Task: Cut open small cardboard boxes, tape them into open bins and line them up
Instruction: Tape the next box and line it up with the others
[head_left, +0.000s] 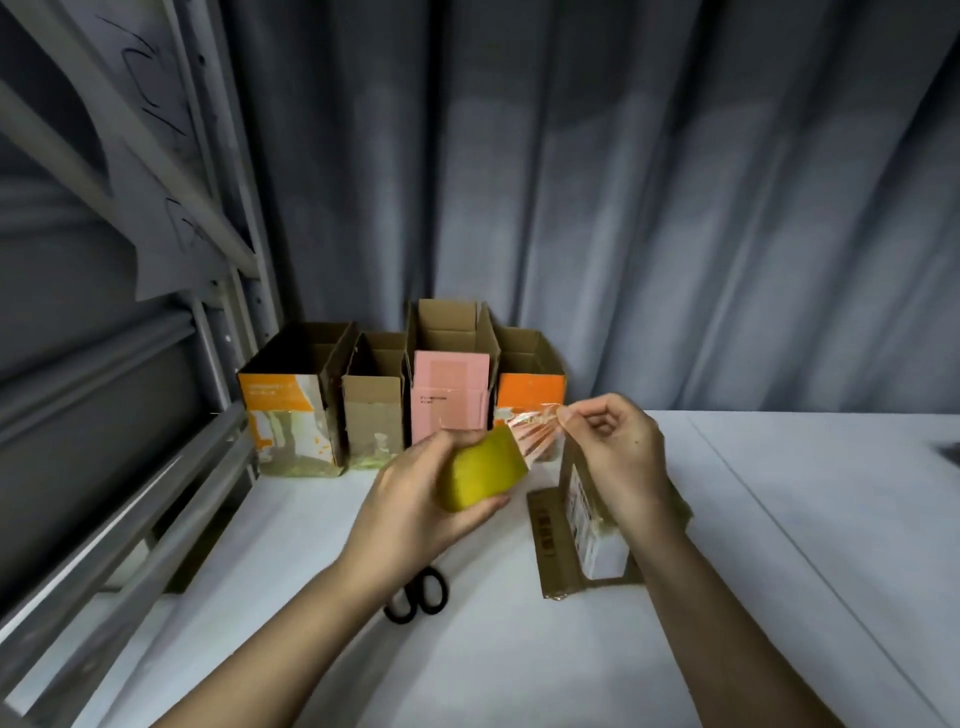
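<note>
Gripping one yellow-green tape roll (480, 478), left hand (415, 499) wrapped round it, thumb on top, fingers beneath, held above the white table (727, 571) near centre. Pinching the free end of one clear tape strip (535, 426) between thumb and forefinger of the right hand (618, 457), remaining fingers curled in; strip stretched taut from the roll toward 2 o'clock, up to the pinch. Roll at 9 o'clock of the right hand, near it but apart, joined only by the strip.

One brown cardboard box (587, 530) with a white label standing on the table at 6 o'clock of the right hand, partly hidden behind that wrist, a flap lying flat on the table toward 7 o'clock. At 4 o'clock of the roll.

Four open bins in a row at 12 o'clock of the roll, against the grey curtain (623, 182): orange-and-white bin (291, 415), plain brown bin (373, 415), taller pink-fronted bin (451, 389), orange-fronted bin (530, 389), each touching or just beside its neighbour.

One pair of black-handled scissors (421, 597) flat on the table at 6 o'clock of the roll, blades hidden under the left forearm.

One grey metal rack (130, 467) along the 9 o'clock edge.
</note>
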